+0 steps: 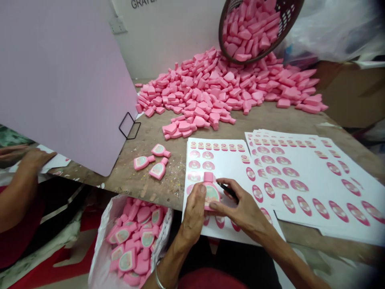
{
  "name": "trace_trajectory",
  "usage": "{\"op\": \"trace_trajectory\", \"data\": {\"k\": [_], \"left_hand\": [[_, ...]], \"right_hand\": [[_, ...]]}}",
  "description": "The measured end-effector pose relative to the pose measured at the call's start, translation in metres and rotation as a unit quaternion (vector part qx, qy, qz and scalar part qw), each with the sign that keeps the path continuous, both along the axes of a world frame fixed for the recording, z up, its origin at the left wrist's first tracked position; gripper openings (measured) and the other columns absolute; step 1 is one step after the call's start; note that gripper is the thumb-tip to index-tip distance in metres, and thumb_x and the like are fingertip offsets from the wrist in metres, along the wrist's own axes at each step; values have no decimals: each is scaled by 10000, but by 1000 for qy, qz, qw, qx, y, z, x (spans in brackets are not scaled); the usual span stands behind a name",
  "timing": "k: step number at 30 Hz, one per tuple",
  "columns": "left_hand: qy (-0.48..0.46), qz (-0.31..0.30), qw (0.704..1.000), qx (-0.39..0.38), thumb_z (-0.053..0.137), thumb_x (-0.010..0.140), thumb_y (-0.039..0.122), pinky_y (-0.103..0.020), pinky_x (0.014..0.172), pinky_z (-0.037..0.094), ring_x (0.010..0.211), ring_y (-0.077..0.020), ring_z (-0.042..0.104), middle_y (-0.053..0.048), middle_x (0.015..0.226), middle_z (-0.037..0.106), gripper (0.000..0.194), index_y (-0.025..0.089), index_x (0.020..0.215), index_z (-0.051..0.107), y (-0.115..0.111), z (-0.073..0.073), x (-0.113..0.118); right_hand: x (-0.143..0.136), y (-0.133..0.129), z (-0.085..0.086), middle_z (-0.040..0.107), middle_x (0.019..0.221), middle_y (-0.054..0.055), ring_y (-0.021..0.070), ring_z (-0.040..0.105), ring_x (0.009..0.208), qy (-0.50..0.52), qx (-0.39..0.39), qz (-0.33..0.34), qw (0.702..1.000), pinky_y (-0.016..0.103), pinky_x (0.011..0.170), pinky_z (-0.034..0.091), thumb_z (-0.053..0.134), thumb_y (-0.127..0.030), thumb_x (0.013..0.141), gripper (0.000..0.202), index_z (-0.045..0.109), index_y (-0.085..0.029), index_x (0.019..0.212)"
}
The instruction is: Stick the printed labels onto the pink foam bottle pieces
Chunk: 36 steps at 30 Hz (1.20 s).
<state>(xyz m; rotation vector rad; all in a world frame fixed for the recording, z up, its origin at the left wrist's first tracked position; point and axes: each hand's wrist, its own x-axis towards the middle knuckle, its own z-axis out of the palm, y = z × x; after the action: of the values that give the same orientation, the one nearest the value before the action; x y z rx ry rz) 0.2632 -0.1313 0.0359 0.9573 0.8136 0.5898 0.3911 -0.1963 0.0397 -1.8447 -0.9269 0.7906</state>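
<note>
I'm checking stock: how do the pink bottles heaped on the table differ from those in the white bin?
The heaped bottles look plain, whereas several binned bottles show labels. The heaped bottles spread over the table; the binned bottles sit inside the white bin, below the table's edge. Both groups are pink, with short necks.

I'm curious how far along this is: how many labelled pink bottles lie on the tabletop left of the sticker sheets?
3: the back bottle, the left bottle and the front bottle, close together between the pale board and the sticker sheets. The board could hide others.
</note>
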Motion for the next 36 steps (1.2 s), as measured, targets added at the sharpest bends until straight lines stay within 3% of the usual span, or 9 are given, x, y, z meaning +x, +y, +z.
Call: {"op": "trace_trajectory", "data": {"k": [4,7,14,20,23,25,28,30,36], "left_hand": [[37,-25,998,47,562,824,548,-259,606,526,670,-166,640,-32,789,656,443,176,1063,549,19,3,-9],[161,43,969,181,489,871,529,-287,622,512,635,-169,610,-18,711,621,370,173,922,574,51,1,-27],[320,223,743,543,513,893,359,-471,965,428,1155,-293,520,-147,1200,565,310,173,1125,602,106,-23,-49],[290,221,706,607,509,898,204,-406,952,467,1157,-255,535,-134,1211,547,275,187,1162,584,97,-24,-47],[263,245,722,591,523,893,217,-396,960,462,1156,-250,534,-128,1198,554,272,189,1152,600,94,-7,-45],[236,238,770,543,551,879,271,-377,937,476,1141,-246,542,-119,1194,569,271,193,1131,613,94,6,-40],[169,104,911,361,602,837,375,-327,822,525,1034,-228,604,-107,1160,614,362,196,1152,600,91,22,-26],[122,-45,968,213,660,787,392,-287,729,536,898,-204,645,-84,1040,667,448,183,1177,589,84,27,-15],[75,-312,946,52,676,769,402,-185,484,433,572,-129,617,-41,729,676,352,143,1006,662,38,34,9]], "right_hand": [[22,0,-2,627,1211,97,287,598,1122,-76,-40,26,996,428,899,520,746,-540,628,688,533,-234,1206],[48,23,5,661,1154,99,278,635,1049,-126,-36,41,990,418,847,531,668,-557,719,562,572,-231,1167],[94,175,11,707,1006,95,225,654,903,-321,21,69,944,314,741,475,539,-375,855,324,620,-175,1097],[113,259,10,708,954,145,239,643,890,-347,5,87,934,275,695,420,585,-292,802,256,667,-119,973],[115,241,18,704,927,96,189,639,872,-336,4,120,934,232,708,396,545,-343,833,296,688,-95,909],[113,208,28,703,955,56,162,633,859,-319,17,163,934,218,724,399,561,-380,833,321,696,-125,973],[102,139,48,705,960,32,158,613,832,-291,77,307,903,246,746,424,633,-351,814,267,700,-219,1037],[92,93,61,691,886,26,158,586,823,-300,89,367,876,263,744,418,625,-309,835,216,708,-242,1023],[86,10,71,673,847,25,138,582,788,-211,78,387,894,248,720,436,624,-301,848,208,710,-248,1029]]}}
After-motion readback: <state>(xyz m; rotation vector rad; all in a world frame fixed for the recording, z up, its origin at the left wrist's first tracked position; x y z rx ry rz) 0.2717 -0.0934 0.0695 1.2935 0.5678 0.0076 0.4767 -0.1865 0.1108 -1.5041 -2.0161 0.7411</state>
